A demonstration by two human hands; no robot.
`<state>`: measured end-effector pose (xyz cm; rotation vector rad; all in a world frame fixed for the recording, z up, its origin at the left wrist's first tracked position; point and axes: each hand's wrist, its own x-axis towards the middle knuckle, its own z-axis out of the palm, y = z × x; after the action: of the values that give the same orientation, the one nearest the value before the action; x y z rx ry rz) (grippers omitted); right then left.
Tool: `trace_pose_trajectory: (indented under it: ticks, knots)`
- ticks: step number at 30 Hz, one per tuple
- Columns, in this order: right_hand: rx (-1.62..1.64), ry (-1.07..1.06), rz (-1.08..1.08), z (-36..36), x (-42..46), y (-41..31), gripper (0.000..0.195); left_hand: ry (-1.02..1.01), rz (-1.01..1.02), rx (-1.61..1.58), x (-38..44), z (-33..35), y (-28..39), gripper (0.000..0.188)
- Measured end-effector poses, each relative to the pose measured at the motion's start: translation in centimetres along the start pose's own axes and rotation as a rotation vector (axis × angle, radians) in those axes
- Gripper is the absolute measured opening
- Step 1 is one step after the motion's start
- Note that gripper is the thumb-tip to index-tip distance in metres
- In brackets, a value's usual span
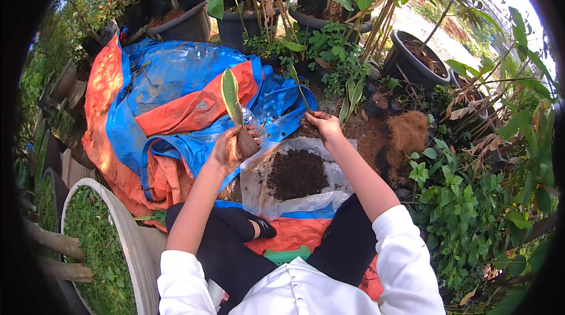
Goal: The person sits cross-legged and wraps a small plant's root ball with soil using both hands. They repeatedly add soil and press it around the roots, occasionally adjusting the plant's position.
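Observation:
Soil clings to my left hand point(231, 145), which holds a snake plant point(231, 96) by its base; the leaf has yellow edges and points up. A brown clump of soil point(247, 143) sits at that base, beside my fingers. Farther right, my right hand point(321, 126) pinches the lower end of a slim green leaf point(298, 85) that leans up and to the left. Between and below my hands, a mound of dark soil point(298, 173) lies on a sheet of clear bubble wrap point(256, 187).
A crumpled blue and orange tarpaulin point(176, 72) spreads at the left. Large black pots point(417, 56) with plants line the far side. Brown coconut fibre point(407, 136) lies at the right near leafy plants point(459, 200). A pale round rim point(119, 226) stands at the lower left.

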<state>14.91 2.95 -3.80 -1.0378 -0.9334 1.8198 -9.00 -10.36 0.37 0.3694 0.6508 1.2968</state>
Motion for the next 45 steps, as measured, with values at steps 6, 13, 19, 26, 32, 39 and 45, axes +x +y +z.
trace_pose_trajectory:
  ticks: [6, 13, 19, 26, 32, 39, 45]
  knots:
    - [-0.024, -0.091, -0.023, -0.9, -0.4, 0.4, 0.018, -0.010, -0.005, -0.145, 2.0, 0.6, -1.3, 0.030]
    - [-0.008, -0.123, 0.026, 0.6, -0.9, -0.2, 0.020, 0.027, -0.009, -0.053, 3.7, -1.1, -1.7, 0.032]
    - [-0.066, -0.168, 0.137, 1.3, -0.6, 0.3, 0.027, 0.031, -0.014, 0.027, 3.3, -1.5, -1.9, 0.031]
    - [-0.038, -0.075, 0.174, 1.7, -0.3, 0.6, 0.026, 0.135, 0.009, 0.052, 2.9, -1.3, -2.6, 0.027]
    - [0.125, -0.088, 0.090, 1.8, -0.6, 1.1, 0.028, 0.138, 0.024, -0.021, 3.9, -1.2, -4.4, 0.019]
    - [0.099, -0.051, -0.053, 3.9, -3.0, 0.8, 0.028, 0.027, 0.041, -0.276, 5.8, -1.3, -8.5, 0.026]
    - [0.067, -0.038, -0.036, 4.1, -3.9, 1.4, 0.027, 0.041, 0.021, -0.175, 7.5, -1.8, -10.1, 0.037]
